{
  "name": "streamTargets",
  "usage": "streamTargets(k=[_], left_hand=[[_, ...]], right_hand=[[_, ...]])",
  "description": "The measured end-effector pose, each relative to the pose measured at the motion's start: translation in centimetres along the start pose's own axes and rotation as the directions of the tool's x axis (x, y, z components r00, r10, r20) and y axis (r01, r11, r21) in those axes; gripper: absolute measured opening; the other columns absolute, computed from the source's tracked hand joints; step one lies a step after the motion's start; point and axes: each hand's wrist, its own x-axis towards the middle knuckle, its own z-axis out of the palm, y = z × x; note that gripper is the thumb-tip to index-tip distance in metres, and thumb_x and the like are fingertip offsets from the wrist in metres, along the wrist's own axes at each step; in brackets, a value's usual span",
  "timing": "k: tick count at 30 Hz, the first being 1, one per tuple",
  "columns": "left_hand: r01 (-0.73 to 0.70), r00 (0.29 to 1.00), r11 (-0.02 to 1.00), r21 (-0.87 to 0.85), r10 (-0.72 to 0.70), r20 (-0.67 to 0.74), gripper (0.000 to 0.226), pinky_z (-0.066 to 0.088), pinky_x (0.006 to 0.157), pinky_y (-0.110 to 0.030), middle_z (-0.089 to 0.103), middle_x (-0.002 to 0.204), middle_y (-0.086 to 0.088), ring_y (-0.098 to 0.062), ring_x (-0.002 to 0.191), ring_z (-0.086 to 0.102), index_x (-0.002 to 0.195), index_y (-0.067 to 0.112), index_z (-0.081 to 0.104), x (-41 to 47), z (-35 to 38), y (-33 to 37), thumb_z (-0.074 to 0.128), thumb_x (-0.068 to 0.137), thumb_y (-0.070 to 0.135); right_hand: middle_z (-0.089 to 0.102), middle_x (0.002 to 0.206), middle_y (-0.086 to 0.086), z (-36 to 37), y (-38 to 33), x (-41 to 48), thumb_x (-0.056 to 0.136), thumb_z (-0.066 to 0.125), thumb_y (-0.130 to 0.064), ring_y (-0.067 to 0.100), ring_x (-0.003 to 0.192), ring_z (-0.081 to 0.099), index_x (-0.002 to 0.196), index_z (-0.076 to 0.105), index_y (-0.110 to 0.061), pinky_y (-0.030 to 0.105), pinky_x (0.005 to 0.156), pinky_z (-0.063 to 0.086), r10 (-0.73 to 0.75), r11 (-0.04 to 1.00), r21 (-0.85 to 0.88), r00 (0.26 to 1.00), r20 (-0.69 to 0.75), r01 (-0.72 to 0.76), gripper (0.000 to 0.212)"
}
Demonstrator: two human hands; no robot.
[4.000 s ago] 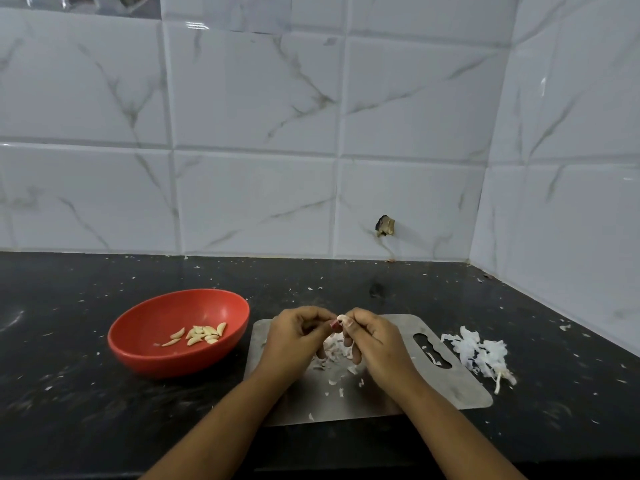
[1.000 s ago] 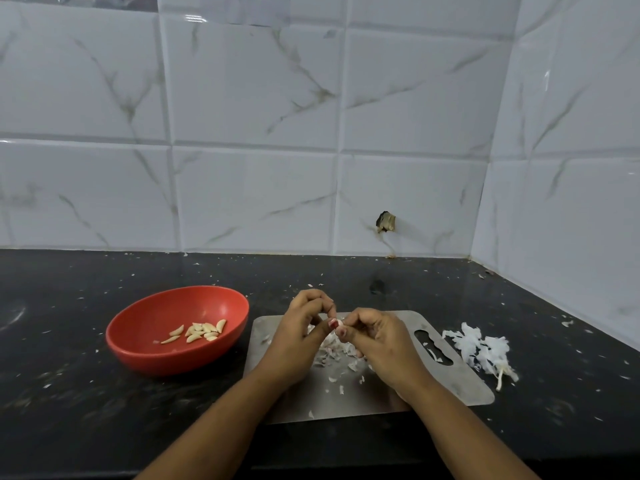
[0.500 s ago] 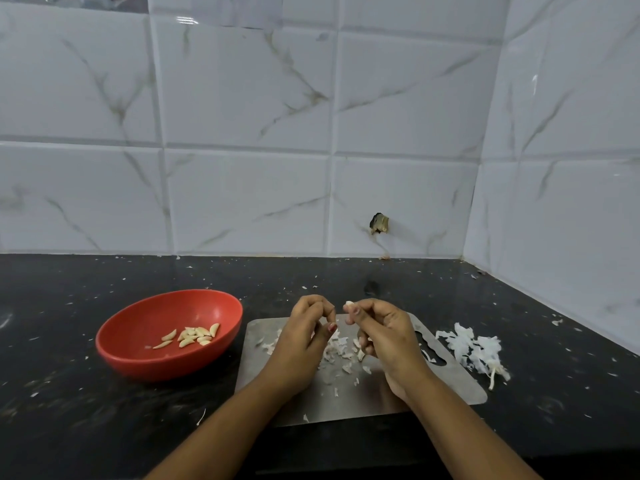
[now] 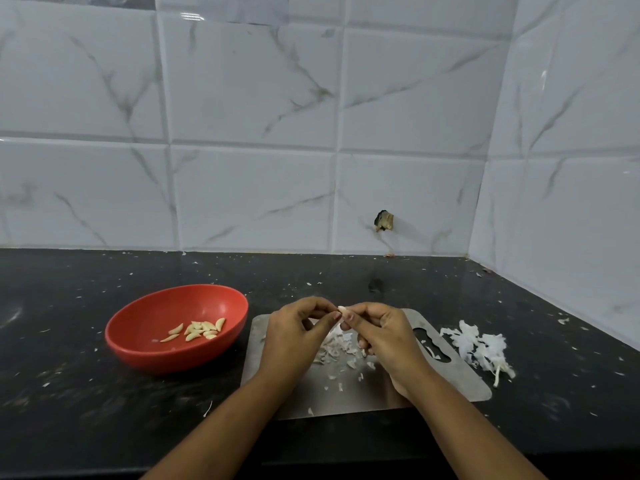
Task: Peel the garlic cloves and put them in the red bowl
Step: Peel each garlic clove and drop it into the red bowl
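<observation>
A small pale garlic clove [image 4: 342, 310] sits in the air above the far edge of a metal cutting board [image 4: 381, 393], held between both hands. The right hand [image 4: 384, 336] pinches it with curled thumb and forefinger. The left hand [image 4: 298, 337] meets it from the other side, fingertips closed at its tip, though whether they grip the clove itself or only its skin is hard to tell at this size.

Under the hands, white peel scraps [image 4: 337, 344] lie scattered on the board. To the left, just beside the board, stands the red bowl [image 4: 166, 358] with a small cluster of peeled cloves [image 4: 201, 330] in its bottom. Right of the board is a loose pile of papery skins [image 4: 479, 348]. Everything rests on a dark speckled surface [image 4: 69, 393] backed by a white marbled tile wall [image 4: 242, 133].
</observation>
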Motion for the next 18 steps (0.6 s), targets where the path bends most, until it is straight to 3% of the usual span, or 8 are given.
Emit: streamTargets(k=[5,11,18], left_hand=[[0.073,0.997,0.994,-0.076,-0.073,0.001,0.004,0.045,0.053,-0.011,0.072,0.076,0.006,0.003,0.062,0.062,0.087,0.015,0.075,-0.07,-0.3,0.71,0.073,0.083,0.014],[0.156,0.985,0.968,-0.198,-0.137,0.105,0.008,0.039,0.043,-0.017,0.069,0.067,-0.001,-0.001,0.043,0.05,0.087,0.015,0.075,0.21,-0.29,0.48,0.07,0.085,0.01],[0.169,0.982,0.969,-0.178,-0.15,0.112,0.003,0.041,0.045,-0.019,0.07,0.069,-0.007,-0.006,0.045,0.052,0.083,0.011,0.075,0.29,-0.27,0.28,0.072,0.084,0.01]], right_hand=[[0.071,0.07,0.003,0.07,-0.24,-0.15,0.088,0.067,-0.011,0.002,0.051,0.051,0.086,0.073,-0.01,0.017,0.051,0.042,-0.012,1.0,-0.008,0.999,0.031,0.012,0.006],[0.072,0.069,0.003,0.08,-0.44,-0.24,0.086,0.069,-0.011,-0.001,0.053,0.056,0.085,0.073,-0.008,0.015,0.051,0.042,-0.013,1.0,-0.012,0.999,0.041,0.014,0.005],[0.072,0.07,0.003,0.09,-0.4,-0.26,0.081,0.075,-0.014,-0.001,0.053,0.056,0.087,0.073,-0.005,0.015,0.051,0.042,-0.022,0.999,-0.04,1.0,-0.001,0.022,0.011]])
